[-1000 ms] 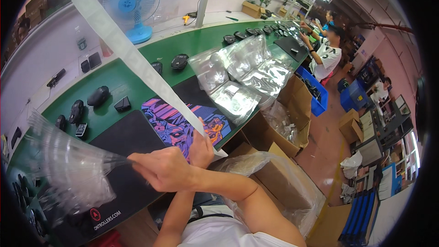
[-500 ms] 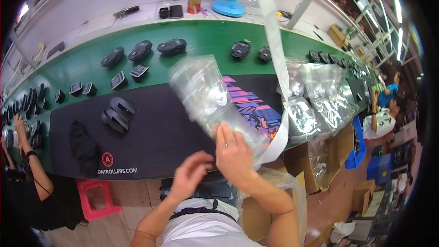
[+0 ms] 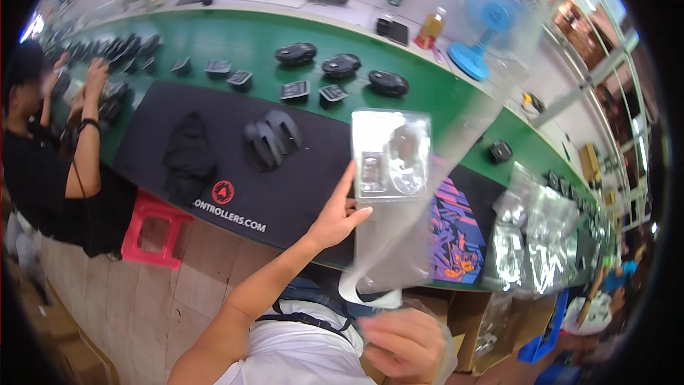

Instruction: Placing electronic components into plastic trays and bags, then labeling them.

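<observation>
A clear plastic clamshell blister pack (image 3: 391, 153) stands opened out over the dark mat (image 3: 313, 171), showing a mouse-shaped hollow and a smaller square one. My left hand (image 3: 335, 215) grips its left edge near the fold, index finger along the side and thumb across the front. The lower half hangs toward my body. Below it my right hand (image 3: 406, 346) is smeared by motion, with a white strap (image 3: 367, 298) just above; its fingers are unclear. Dark grey curved shells (image 3: 274, 140) and a crumpled black cloth (image 3: 191, 153) lie left on the mat.
Black computer mice (image 3: 340, 65) and small dark square pieces (image 3: 295, 90) line the green bench (image 3: 249, 36). Stacked clear blister packs (image 3: 534, 228) lie right, above a cardboard box (image 3: 513, 328). A blue fan (image 3: 470, 60) stands behind. A co-worker (image 3: 50, 135) works left, near a pink stool (image 3: 153, 232).
The view has swung right-to-left over the bench. One blister pack is now in my left hand, apart from the earlier blurred stack. My right hand has left the plastic and dropped toward my body.
</observation>
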A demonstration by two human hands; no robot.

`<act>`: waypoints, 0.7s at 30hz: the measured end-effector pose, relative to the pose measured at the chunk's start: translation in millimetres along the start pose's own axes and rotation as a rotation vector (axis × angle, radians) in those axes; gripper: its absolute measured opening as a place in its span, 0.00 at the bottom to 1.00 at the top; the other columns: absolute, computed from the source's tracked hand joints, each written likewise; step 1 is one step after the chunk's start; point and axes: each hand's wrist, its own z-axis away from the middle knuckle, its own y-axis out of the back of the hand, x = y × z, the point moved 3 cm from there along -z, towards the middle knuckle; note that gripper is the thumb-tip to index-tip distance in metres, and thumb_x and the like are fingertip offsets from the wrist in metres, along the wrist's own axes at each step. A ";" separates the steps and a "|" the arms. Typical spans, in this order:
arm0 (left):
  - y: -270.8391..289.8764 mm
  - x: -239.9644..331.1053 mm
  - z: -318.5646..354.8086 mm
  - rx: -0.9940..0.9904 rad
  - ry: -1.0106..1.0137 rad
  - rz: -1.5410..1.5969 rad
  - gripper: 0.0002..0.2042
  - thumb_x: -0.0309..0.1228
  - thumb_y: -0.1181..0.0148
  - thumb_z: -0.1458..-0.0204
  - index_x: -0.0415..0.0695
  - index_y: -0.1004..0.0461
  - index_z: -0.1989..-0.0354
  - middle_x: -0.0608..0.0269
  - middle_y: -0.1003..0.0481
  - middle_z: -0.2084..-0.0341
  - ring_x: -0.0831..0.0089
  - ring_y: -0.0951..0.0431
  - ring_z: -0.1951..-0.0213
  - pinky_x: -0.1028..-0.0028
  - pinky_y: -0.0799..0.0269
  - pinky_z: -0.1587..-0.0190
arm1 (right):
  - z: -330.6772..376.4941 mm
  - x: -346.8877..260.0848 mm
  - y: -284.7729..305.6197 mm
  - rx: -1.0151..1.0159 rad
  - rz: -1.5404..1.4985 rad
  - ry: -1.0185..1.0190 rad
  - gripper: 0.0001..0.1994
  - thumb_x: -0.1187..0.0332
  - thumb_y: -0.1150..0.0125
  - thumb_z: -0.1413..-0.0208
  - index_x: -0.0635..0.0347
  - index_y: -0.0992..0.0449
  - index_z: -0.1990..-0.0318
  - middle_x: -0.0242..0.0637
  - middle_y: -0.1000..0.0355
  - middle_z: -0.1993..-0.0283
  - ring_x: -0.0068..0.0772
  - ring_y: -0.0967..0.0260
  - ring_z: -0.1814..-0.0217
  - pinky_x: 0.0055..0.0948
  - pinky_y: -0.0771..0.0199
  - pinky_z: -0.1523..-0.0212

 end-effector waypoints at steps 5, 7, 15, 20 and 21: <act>10.3 -7.1 5.6 -0.032 0.030 0.170 0.36 0.19 0.46 0.41 0.45 0.54 0.25 0.60 0.30 0.45 0.83 0.26 0.59 0.78 0.28 0.54 | -18.5 38.7 -9.3 0.538 -0.333 -0.334 0.46 0.55 0.25 0.57 0.68 0.41 0.33 0.50 0.39 0.32 0.47 0.32 0.38 0.41 0.28 0.46; 10.6 -5.8 9.6 -0.045 0.051 0.076 0.35 0.18 0.48 0.40 0.43 0.55 0.25 0.59 0.30 0.43 0.82 0.24 0.55 0.76 0.28 0.48 | -36.2 50.0 -32.0 0.413 -0.370 -0.307 0.49 0.56 0.25 0.56 0.68 0.47 0.30 0.51 0.44 0.29 0.48 0.35 0.36 0.41 0.29 0.43; -22.9 -31.4 0.2 0.182 -0.059 0.117 0.26 0.19 0.50 0.39 0.46 0.40 0.31 0.60 0.27 0.46 0.82 0.24 0.56 0.80 0.29 0.52 | -76.7 45.7 -111.8 0.107 -0.365 -0.301 0.51 0.66 0.23 0.55 0.69 0.53 0.28 0.56 0.46 0.29 0.50 0.39 0.31 0.40 0.33 0.37; -16.7 -24.8 1.9 0.169 -0.091 -0.098 0.22 0.20 0.50 0.38 0.46 0.31 0.35 0.57 0.46 0.30 0.77 0.27 0.48 0.78 0.29 0.48 | -60.5 50.8 -104.4 0.127 -0.536 -0.419 0.46 0.70 0.27 0.51 0.67 0.52 0.28 0.50 0.22 0.53 0.41 0.21 0.53 0.31 0.24 0.53; -17.9 -23.1 2.5 0.141 -0.079 -0.106 0.22 0.20 0.50 0.38 0.46 0.32 0.35 0.57 0.45 0.31 0.77 0.28 0.47 0.78 0.30 0.48 | -49.8 55.4 -103.8 0.135 -0.564 -0.389 0.46 0.72 0.29 0.50 0.66 0.54 0.28 0.43 0.20 0.64 0.33 0.20 0.65 0.27 0.23 0.61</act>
